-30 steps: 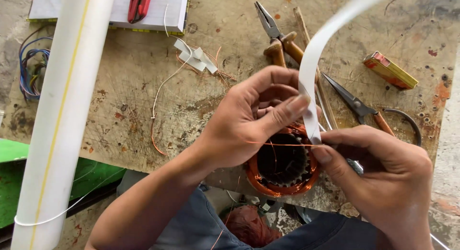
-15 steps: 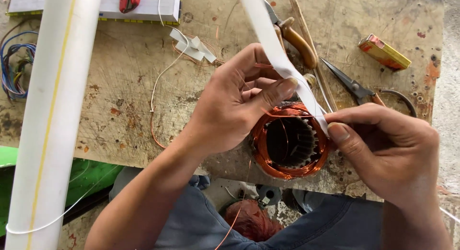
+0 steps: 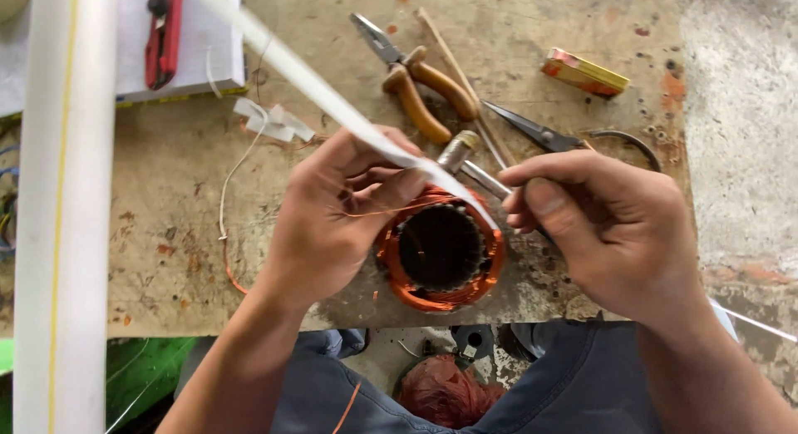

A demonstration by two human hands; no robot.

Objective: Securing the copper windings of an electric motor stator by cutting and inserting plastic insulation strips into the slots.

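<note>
Stained workbench: left hand steadies a copper-wound stator, fingers clamped on its rim. Right hand pinches white tape taut across it (pliers lie just beyond).

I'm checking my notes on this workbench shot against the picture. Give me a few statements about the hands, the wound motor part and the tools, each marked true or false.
1. The left hand grips the copper-wound stator. True.
2. The white strip runs from the stator up toward the top left. True.
3. The right hand holds the pliers. False: the pliers lie on the bench, beyond both hands.
4. The scissors lie left of the pliers. False: they lie to the right.
5. A red-handled tool rests on the white pad. True.
</note>
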